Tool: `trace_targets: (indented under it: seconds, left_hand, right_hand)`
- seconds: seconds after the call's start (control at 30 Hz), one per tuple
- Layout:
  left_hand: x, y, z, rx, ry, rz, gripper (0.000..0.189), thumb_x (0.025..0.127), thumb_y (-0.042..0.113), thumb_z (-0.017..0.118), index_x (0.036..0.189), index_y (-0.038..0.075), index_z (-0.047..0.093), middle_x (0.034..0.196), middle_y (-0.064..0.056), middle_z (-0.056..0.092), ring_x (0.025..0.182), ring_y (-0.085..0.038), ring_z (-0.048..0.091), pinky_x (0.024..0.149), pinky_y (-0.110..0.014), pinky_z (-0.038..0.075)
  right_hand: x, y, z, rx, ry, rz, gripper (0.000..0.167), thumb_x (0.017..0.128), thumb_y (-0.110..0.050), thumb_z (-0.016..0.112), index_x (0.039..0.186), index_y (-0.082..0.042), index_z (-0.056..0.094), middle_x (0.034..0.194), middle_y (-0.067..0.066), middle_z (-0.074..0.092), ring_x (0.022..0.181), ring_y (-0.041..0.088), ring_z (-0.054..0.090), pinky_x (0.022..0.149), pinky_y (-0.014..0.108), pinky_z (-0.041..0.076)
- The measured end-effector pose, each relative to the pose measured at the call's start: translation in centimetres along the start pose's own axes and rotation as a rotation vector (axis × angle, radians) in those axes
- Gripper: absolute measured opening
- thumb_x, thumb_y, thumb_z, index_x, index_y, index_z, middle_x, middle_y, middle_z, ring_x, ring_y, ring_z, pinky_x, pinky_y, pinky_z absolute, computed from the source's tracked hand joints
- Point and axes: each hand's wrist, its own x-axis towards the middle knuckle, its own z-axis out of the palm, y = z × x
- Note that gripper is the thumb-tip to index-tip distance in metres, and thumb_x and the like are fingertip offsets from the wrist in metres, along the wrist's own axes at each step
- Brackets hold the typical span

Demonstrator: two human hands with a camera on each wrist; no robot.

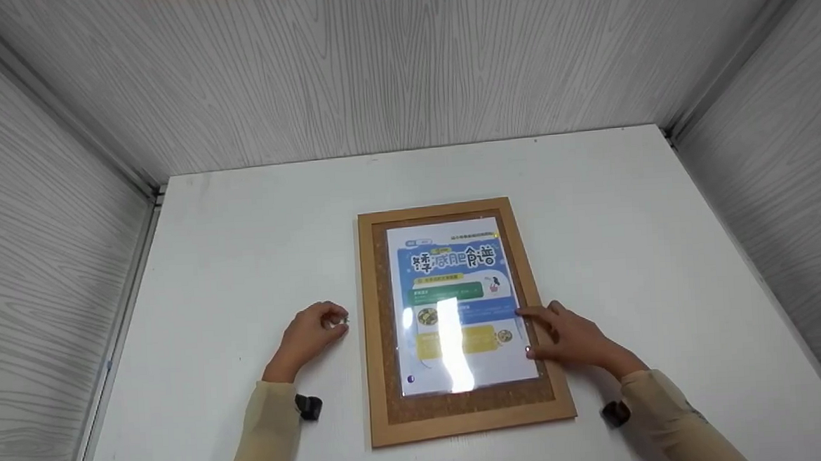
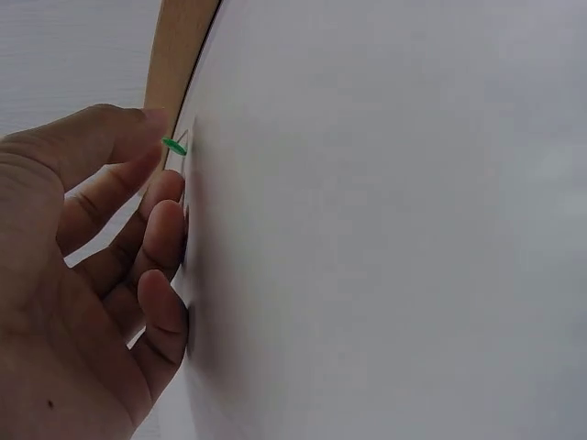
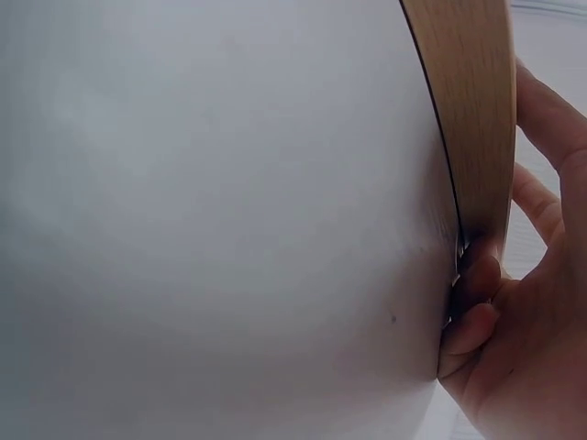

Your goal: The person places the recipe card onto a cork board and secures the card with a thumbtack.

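Note:
In the head view a wood-framed cork board (image 1: 473, 427) lies flat on the white table, with a glossy printed sheet (image 1: 448, 285) on its cork. Left of the board my left hand (image 1: 312, 334) is close over the table. Its thumb and index fingertip meet at the edge of a small green thumbtack (image 2: 174, 146), whose needle slants toward the tabletop. My right hand (image 1: 574, 336) rests over the board's right side. Its index fingertip presses the sheet's right edge, and the thumb lies lower along that edge. In the right wrist view, curled fingers (image 3: 477, 321) sit beside the frame (image 3: 472, 119).
A yellow tack (image 1: 495, 234) sits at the sheet's upper right corner, a purple one (image 1: 410, 379) at its lower left. White light glares across the sheet's lower half. Grey wood-patterned panels (image 1: 402, 69) enclose the table (image 1: 255, 224) at the back and both sides.

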Motion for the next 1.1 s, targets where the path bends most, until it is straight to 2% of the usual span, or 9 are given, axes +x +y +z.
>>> trace_targets:
  seconds: [0.33, 0.5, 0.77, 0.93, 1.1]
  left_hand:
    - [0.5, 0.1, -0.1, 0.031, -0.033, -0.039, 0.013, 0.088, 0.016, 0.067, 0.099, 0.012, 0.072, 0.092, -0.003, 0.067, 0.083, -0.015, 0.056, 0.075, -0.032, 0.044]
    - [0.4, 0.0, -0.1, 0.029, -0.026, -0.033, 0.011, 0.088, 0.015, 0.066, 0.097, 0.013, 0.072, 0.091, -0.003, 0.068, 0.082, -0.015, 0.057, 0.075, -0.033, 0.044]
    - [0.7, 0.6, -0.3, -0.107, -0.010, -0.035, 0.011, 0.088, 0.013, 0.068, 0.098, 0.010, 0.071, 0.092, -0.004, 0.070, 0.085, -0.015, 0.062, 0.080, -0.032, 0.048]
    - [1.4, 1.7, -0.7, -0.194, 0.023, -0.045, 0.013, 0.086, 0.014, 0.070, 0.098, 0.009, 0.071, 0.090, -0.005, 0.070, 0.081, -0.015, 0.060, 0.070, -0.027, 0.048]
    - [2.5, 3.1, -0.8, -0.212, 0.062, -0.011, 0.014, 0.085, 0.016, 0.071, 0.098, 0.010, 0.072, 0.089, -0.004, 0.068, 0.083, -0.017, 0.057, 0.066, -0.026, 0.046]
  right_hand:
    - [0.0, 0.3, 0.3, 0.019, 0.003, 0.006, 0.076, 0.075, -0.059, 0.072, 0.142, -0.037, 0.042, 0.088, 0.002, 0.038, 0.076, 0.016, 0.039, 0.062, 0.030, 0.031]
    - [-0.1, 0.3, 0.3, 0.027, -0.003, 0.010, 0.077, 0.075, -0.060, 0.072, 0.142, -0.038, 0.042, 0.088, 0.001, 0.039, 0.076, 0.015, 0.041, 0.062, 0.029, 0.032]
    - [-0.1, 0.4, 0.1, 0.027, -0.006, 0.012, 0.078, 0.074, -0.062, 0.072, 0.143, -0.038, 0.042, 0.089, 0.001, 0.039, 0.077, 0.015, 0.042, 0.062, 0.028, 0.033]
    - [0.0, 0.4, 0.1, 0.027, 0.003, 0.001, 0.078, 0.075, -0.061, 0.072, 0.143, -0.038, 0.042, 0.089, 0.001, 0.040, 0.077, 0.015, 0.042, 0.063, 0.028, 0.033]
    - [0.0, 0.4, 0.1, 0.028, 0.000, 0.001, 0.077, 0.075, -0.062, 0.071, 0.142, -0.038, 0.042, 0.089, 0.001, 0.039, 0.077, 0.015, 0.042, 0.063, 0.030, 0.033]
